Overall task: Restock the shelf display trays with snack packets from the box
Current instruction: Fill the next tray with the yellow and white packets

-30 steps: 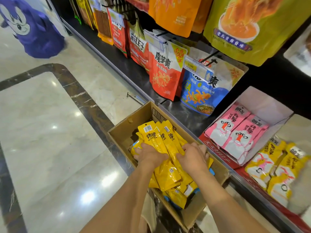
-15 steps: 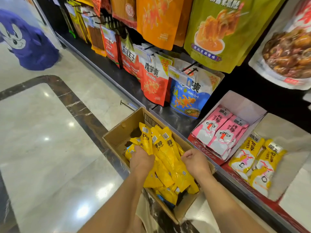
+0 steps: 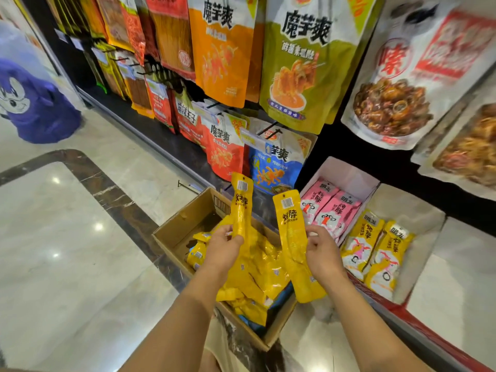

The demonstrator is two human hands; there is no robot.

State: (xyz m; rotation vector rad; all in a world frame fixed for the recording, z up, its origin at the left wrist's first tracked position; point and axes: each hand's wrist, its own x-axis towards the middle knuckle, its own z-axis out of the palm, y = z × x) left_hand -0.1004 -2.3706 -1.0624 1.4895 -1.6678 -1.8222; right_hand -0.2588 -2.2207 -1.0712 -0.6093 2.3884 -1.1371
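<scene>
While 2 yellow packets are lifted above the box, the restock looks barely begun.
Nearest, at 6 o'clock, the cardboard box (image 3: 171,237) is heaped with a yellow pile (image 3: 257,277). Over it the left hand (image 3: 224,244) grasps the left packet (image 3: 241,208) upright, and the right hand (image 3: 322,251) pinches the right packet (image 3: 291,237) by its edge. At 3 o'clock of the box, the yellow tray (image 3: 418,237) holds 2 short rows with bare room behind. The pink tray (image 3: 346,173) beyond, at 2 o'clock, is also part-filled, so most of the work seems left.
</scene>
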